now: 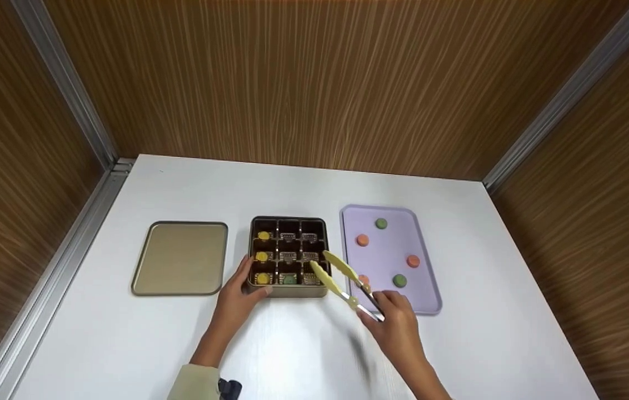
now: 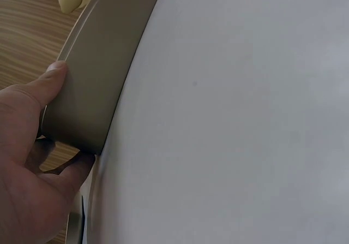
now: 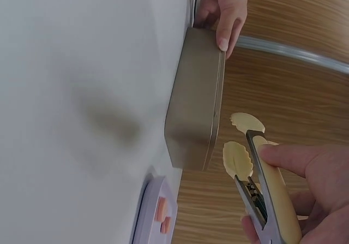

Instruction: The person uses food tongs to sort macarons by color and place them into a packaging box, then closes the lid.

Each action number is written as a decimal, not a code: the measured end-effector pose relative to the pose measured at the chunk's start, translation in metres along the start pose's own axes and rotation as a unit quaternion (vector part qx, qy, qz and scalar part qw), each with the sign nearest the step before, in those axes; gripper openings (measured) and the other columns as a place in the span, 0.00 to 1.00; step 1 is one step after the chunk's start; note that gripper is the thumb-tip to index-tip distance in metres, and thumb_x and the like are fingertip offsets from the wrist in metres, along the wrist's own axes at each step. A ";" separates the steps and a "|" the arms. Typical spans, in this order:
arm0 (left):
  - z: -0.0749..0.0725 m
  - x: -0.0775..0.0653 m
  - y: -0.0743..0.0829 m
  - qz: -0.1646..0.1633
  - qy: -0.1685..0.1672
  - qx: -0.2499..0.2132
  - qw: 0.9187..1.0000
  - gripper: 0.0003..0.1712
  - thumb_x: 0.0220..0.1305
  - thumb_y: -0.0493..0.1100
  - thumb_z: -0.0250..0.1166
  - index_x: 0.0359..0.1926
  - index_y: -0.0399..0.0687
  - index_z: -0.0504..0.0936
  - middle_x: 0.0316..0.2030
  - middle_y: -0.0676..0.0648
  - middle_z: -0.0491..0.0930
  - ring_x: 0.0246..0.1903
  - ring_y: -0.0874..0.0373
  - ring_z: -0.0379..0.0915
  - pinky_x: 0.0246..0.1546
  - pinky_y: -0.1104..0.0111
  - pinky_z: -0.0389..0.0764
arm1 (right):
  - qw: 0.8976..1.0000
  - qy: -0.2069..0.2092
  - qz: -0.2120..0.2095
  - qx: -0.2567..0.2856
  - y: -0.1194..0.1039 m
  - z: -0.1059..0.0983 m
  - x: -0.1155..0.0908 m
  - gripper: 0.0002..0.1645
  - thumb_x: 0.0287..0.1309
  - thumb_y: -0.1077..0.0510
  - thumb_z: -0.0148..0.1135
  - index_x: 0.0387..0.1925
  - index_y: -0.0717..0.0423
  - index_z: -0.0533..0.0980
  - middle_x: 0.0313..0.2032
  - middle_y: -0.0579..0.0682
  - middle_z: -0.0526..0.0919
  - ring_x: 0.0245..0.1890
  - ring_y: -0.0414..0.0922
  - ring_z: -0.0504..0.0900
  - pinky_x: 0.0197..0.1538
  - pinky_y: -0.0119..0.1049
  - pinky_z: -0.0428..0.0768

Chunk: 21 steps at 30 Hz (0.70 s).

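Note:
My left hand (image 1: 235,300) grips the front left corner of a square metal tin (image 1: 298,291), thumb at the front rim and fingers along the left side. A dark divider with nine-like square compartments fills the tin. Yellow discs (image 1: 262,278) lie in its left column, and a green disc (image 1: 289,279) sits in the front middle compartment. My right hand (image 1: 395,325) holds tongs (image 1: 342,266) with yellow tips over the tin's front right corner. In the right wrist view the tips (image 3: 238,159) stand apart with nothing between them.
Right of the tin lies a purple tray (image 1: 387,250) with orange discs (image 1: 413,261) and green discs (image 1: 400,280) spread on it; the tongs partly cover one orange disc. A flat gold lid (image 1: 181,258) lies to the left. Wood-grain panels (image 1: 292,83) stand behind and beside the white table.

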<state>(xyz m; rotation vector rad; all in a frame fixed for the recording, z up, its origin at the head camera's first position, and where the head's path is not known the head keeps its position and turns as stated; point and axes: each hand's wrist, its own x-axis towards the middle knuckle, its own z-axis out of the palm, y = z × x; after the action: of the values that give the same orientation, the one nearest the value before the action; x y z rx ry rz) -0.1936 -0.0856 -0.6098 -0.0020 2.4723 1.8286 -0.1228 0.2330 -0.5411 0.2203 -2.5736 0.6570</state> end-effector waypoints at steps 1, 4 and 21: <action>0.000 0.000 0.000 0.000 0.000 0.000 1.000 0.52 0.61 0.56 0.73 0.80 0.60 0.54 0.81 0.54 0.47 0.79 0.47 0.40 0.77 0.48 0.49 | 1.000 0.003 0.001 -0.001 0.003 -0.001 -0.001 0.23 0.39 0.61 0.84 0.39 0.64 0.84 0.38 0.54 0.84 0.39 0.50 0.80 0.41 0.48 0.81; 0.000 0.001 -0.001 0.001 0.000 -0.001 1.000 0.53 0.61 0.56 0.73 0.80 0.60 0.54 0.81 0.53 0.47 0.79 0.47 0.40 0.77 0.49 0.50 | 1.000 0.016 0.005 -0.003 0.012 -0.005 -0.003 0.24 0.38 0.62 0.84 0.40 0.66 0.84 0.37 0.55 0.84 0.38 0.50 0.80 0.41 0.49 0.80; 0.001 0.000 -0.001 0.007 0.002 0.000 1.000 0.53 0.59 0.58 0.74 0.80 0.61 0.55 0.80 0.53 0.47 0.79 0.49 0.41 0.77 0.51 0.53 | 0.990 0.034 0.132 -0.029 0.061 -0.035 -0.026 0.26 0.40 0.63 0.82 0.42 0.73 0.83 0.38 0.66 0.83 0.41 0.62 0.81 0.45 0.58 0.80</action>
<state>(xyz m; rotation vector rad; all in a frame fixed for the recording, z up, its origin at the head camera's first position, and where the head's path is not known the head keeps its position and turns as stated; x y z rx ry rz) -0.1938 -0.0847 -0.6112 0.0112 2.4814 1.8366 -0.1020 0.3045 -0.5512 -0.1621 -2.5747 0.6698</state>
